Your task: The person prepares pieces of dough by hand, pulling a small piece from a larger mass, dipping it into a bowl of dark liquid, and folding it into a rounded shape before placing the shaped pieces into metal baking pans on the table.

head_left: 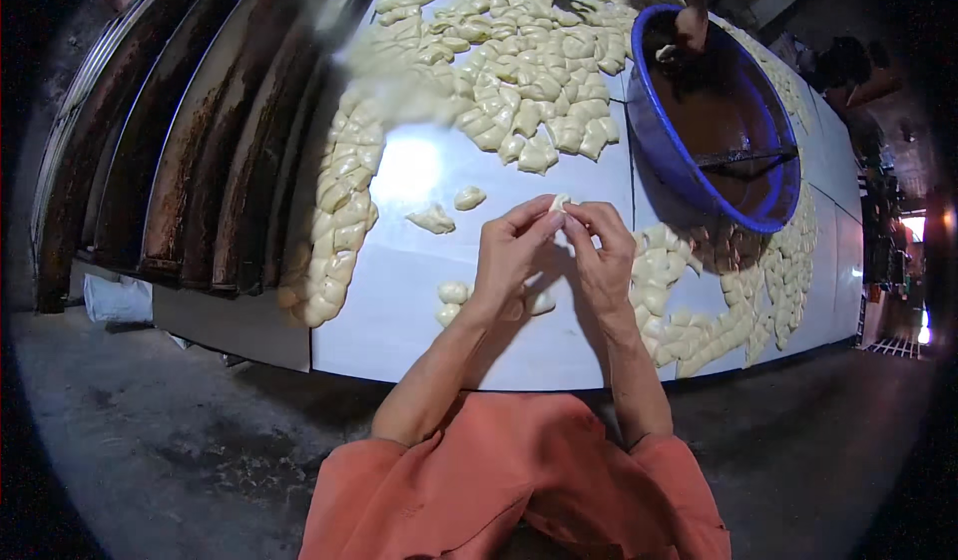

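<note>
My left hand [512, 257] and my right hand [603, 258] meet above the white table [419, 300], and together they pinch a small pale dough piece [560, 204] between their fingertips. Under my wrists lie a few small dough lumps [452, 291]. Two folded dough pieces [469, 198] rest just left of my hands. Both forearms come out of orange sleeves at the lower edge.
Heaps of folded dough pieces [529, 81] cover the far side of the table, a row [339, 231] lines its left edge, and more [718, 310] lie to the right. A blue basin of brown filling [718, 121] stands at right; another person's hand [691, 27] reaches into it. Rusty curved trays [190, 141] stand left.
</note>
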Demonstrator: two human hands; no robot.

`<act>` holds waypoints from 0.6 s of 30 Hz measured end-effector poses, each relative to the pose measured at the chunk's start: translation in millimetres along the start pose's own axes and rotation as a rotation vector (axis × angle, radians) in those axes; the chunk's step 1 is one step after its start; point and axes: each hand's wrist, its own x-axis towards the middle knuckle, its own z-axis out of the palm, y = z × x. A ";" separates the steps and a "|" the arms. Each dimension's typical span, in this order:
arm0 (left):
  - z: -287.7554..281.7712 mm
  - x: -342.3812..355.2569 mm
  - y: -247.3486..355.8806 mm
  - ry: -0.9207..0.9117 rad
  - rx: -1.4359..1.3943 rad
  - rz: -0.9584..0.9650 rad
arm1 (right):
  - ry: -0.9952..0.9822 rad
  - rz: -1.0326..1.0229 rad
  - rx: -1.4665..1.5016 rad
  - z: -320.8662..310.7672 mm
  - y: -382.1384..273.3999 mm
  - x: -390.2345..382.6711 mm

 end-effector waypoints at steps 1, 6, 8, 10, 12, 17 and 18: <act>-1.2 1.9 1.2 0.000 -0.035 -0.011 | -0.032 0.153 0.160 2.5 -1.5 -0.1; -11.9 7.8 20.9 -0.043 0.118 -0.098 | -0.156 0.356 0.431 -6.5 -18.7 -1.2; -20.3 11.1 26.4 -0.060 0.162 -0.111 | -0.233 0.196 0.333 -12.7 -16.5 -6.3; -26.2 10.7 29.3 -0.150 0.178 -0.105 | -0.304 -0.001 0.166 -12.4 -8.1 -10.2; -21.6 -1.4 28.8 -0.152 0.203 -0.079 | -0.192 -0.086 0.244 -4.8 1.2 -11.0; -32.0 -7.9 34.6 -0.234 0.200 -0.065 | 0.015 -0.166 0.233 12.9 -11.7 -15.1; -34.1 -8.0 33.2 -0.253 0.225 -0.062 | 0.127 -0.158 0.299 24.4 -12.4 -17.7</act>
